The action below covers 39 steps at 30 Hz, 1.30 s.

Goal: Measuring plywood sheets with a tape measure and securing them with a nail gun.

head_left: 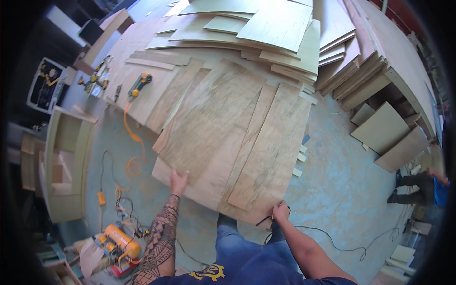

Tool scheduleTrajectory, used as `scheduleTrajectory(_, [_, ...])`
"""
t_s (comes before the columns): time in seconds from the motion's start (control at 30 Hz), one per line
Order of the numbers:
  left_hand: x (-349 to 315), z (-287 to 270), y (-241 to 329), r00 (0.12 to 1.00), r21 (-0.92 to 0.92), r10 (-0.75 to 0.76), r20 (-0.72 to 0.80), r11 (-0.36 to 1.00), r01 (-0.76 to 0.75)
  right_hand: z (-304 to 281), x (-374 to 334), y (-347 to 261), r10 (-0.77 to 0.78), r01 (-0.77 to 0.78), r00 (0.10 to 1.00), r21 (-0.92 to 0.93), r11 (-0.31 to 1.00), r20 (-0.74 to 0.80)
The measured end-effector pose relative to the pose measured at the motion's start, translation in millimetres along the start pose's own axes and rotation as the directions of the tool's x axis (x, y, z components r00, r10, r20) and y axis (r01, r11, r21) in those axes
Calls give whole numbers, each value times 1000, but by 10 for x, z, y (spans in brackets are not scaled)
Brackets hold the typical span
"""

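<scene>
Large plywood sheets lie overlapped on a low stack before me. My left hand (179, 182) is closed on the near left edge of a pale plywood sheet (209, 183), its fingers partly hidden. At the near right corner my right hand (281, 211) is closed, with a thin dark object (262, 220) sticking out from it over the board; its kind is unclear. Between my hands, a narrow plywood strip (251, 137) lies beside a wider board (273, 147). A broad stained sheet (209, 118) covers the middle.
A yellow-and-black power tool (140, 85) with an orange hose (127, 118) rests on the far left boards. An orange compressor (122, 241) stands lower left, near a wooden cabinet frame (69, 164). A black cable (332, 240) crosses the floor. Another person (420, 187) is far right.
</scene>
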State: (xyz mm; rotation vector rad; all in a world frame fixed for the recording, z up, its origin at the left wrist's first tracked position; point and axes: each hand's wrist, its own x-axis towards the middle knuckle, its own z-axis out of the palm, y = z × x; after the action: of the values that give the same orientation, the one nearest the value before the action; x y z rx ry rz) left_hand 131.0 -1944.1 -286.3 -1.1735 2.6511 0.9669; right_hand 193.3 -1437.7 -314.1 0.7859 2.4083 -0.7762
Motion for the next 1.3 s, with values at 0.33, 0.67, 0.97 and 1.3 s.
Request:
scheduleTrajectory(0.33, [2563,-199,705,994,215,69,83,973,-85,255,-179,-179,9,-29,990,-137,990,-143])
scheduleTrajectory(0.67, [1469,-8,367,994,197,-82,76,978,66,187,-209,-247,67,-75,992,-72,995,-108])
scheduleTrajectory(0.97, [614,146,442,974,233,-172,148,963,135,297,-132,-74,-4,-19,990,-163,986,-138])
scheduleTrajectory(1.3, [461,37,-154,999,210,-35,0,977,34,267,-172,-300,105,-122,986,-133,984,-126])
